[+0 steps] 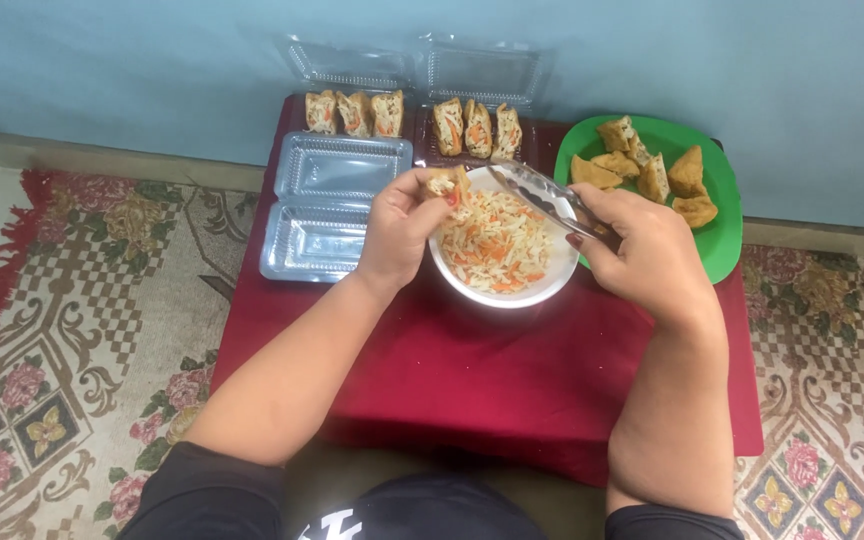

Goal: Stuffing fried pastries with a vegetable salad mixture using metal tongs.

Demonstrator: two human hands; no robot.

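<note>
A golden fried tofu pocket (444, 183), split and part-stuffed, sits above the white bowl of shredded vegetables (542, 285), pinched in the left hand (402, 228); the right hand (642, 250) grips metal tongs (542, 195).

Pale blue wall (152, 60) behind; patterned floral carpet (82, 330) on floor; low table draped in red cloth (492, 370); lit evenly.

Empty clear plastic clamshell box (324, 205), hinged open, two ribbed rectangular halves, just left of left hand (402, 228). Two more clear boxes beyond both hands: one (352, 105) holding three stuffed pieces, another (477, 120) likewise, lids propped against blue wall.
</note>
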